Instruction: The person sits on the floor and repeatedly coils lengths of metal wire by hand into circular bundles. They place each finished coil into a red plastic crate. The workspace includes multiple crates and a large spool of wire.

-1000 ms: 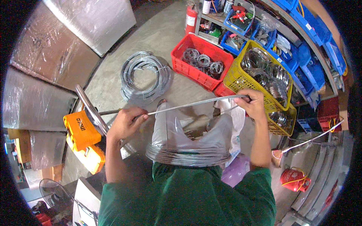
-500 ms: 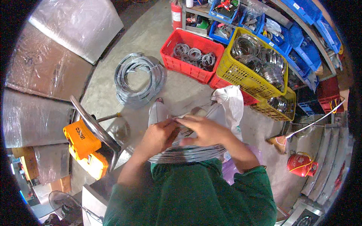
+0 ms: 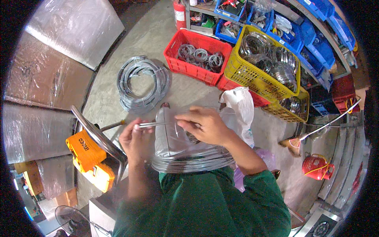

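Left hand (image 3: 133,137) pinches wire (image 3: 151,124), presumably steadying it; right hand (image 3: 208,125) beside its other end, fingers narrowly parted, grip unclear. Coil (image 3: 193,161) at lap's (image 3: 163,138) near edge, seemingly for reach.

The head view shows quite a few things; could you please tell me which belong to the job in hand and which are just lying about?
In hand, it seems:
- wire strand, in the left hand
- right hand, close by
- large wire coil

Apparently just about:
- broom
- red cylinder
- orange cases
- fire extinguisher
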Tool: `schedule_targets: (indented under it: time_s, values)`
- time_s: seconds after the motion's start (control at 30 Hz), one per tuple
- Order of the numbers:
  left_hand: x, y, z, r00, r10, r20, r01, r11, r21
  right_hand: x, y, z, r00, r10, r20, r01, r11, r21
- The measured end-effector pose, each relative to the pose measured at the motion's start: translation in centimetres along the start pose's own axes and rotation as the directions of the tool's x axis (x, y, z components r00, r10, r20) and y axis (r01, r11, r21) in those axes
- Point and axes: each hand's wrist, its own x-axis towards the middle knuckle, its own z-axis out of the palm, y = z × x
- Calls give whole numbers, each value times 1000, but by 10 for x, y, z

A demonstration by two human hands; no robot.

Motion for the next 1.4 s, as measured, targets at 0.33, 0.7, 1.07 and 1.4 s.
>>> schedule_targets:
  time_s: [0.33, 0.7, 1.07, 1.4]
  values:
    - [5, 12, 31, 870, 404, -281, -310, 893, 325, 29, -3, 44, 995, -82, 60, 76, 992, 97]
    - [16, 23, 45, 857, 363, -365, -274, 922, 273, 59, -12, 53, 972, -223, 70, 225, 974, -22]
    - [19, 58, -2, 981, -128, 148, 61, 920, 387, 107, -11, 6, 888, -309, 341, 317, 948, 34]
    - [10, 62, -3, 720, -404, 564, 480, 877, 17, 116, -25, 0, 798, -368, 478, 288, 928, 235]
